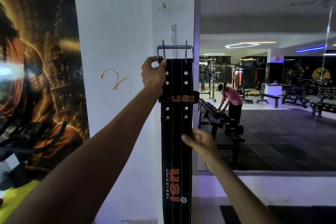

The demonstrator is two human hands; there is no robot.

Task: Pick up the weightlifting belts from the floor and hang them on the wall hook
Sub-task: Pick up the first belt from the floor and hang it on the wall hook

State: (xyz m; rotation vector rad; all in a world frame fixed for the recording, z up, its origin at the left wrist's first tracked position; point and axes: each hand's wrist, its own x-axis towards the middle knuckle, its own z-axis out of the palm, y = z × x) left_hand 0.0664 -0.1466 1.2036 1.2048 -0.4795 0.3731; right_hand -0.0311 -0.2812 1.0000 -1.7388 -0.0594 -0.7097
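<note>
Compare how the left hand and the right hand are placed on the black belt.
The left hand is raised to the top of the belt, closed around the corner of the metal buckle; the right hand sits lower, at mid-strap. The left hand grips firmly, while the right hand's fingers only rest loosely against the strap's right edge. The left is on metal, the right on the strap. Both touch the same hanging belt.

White pillar, centre of the frame

The white pillar carries a thin hook strip at upper centre; the black belt hangs straight down against it, its metal buckle just below the strip.
</note>
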